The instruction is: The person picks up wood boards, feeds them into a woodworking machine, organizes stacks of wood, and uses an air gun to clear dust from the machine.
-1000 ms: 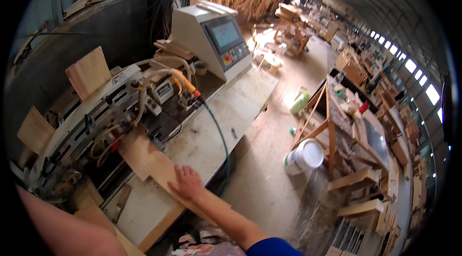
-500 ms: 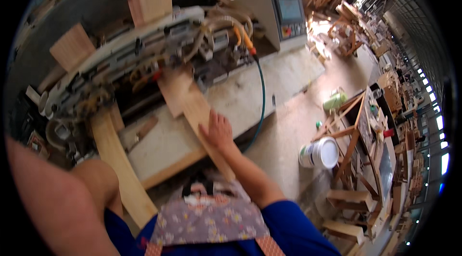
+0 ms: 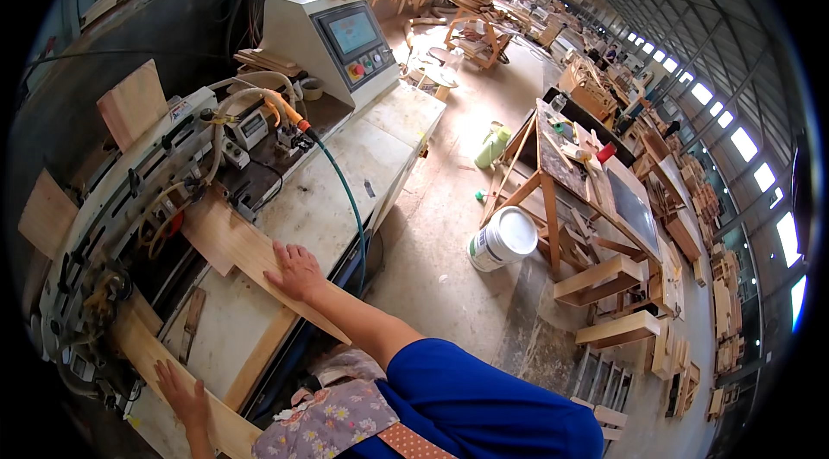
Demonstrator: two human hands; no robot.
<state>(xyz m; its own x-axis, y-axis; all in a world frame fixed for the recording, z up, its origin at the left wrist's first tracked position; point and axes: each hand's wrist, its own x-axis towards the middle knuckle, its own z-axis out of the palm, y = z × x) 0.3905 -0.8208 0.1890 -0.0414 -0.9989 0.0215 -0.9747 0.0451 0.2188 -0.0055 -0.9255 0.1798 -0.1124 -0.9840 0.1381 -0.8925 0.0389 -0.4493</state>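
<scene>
My right hand (image 3: 298, 271) lies spread on top of a pale wooden board (image 3: 237, 239), whose far end reaches under the machine's head. On a second, slightly curved wooden board (image 3: 142, 340) rests my left hand (image 3: 183, 394), fingers apart, near the lower left. Both boards lie across the light worktable (image 3: 226, 321) of a woodworking machine (image 3: 129, 174) with hoses, clamps and a slotted rail. A short dark wood strip (image 3: 192, 325) sits between the two boards.
A control box (image 3: 345, 36) with screen and buttons stands on the machine's far end. An orange air fitting (image 3: 289, 109) feeds a green hose (image 3: 350, 200) that hangs over the table edge. Right are a white bucket (image 3: 503, 239), a green container (image 3: 492, 145) and a wooden workbench (image 3: 566, 152).
The view has swung right, so the machine sits farther left. My left hand has come down onto the curved board. My right hand stays on its board.
</scene>
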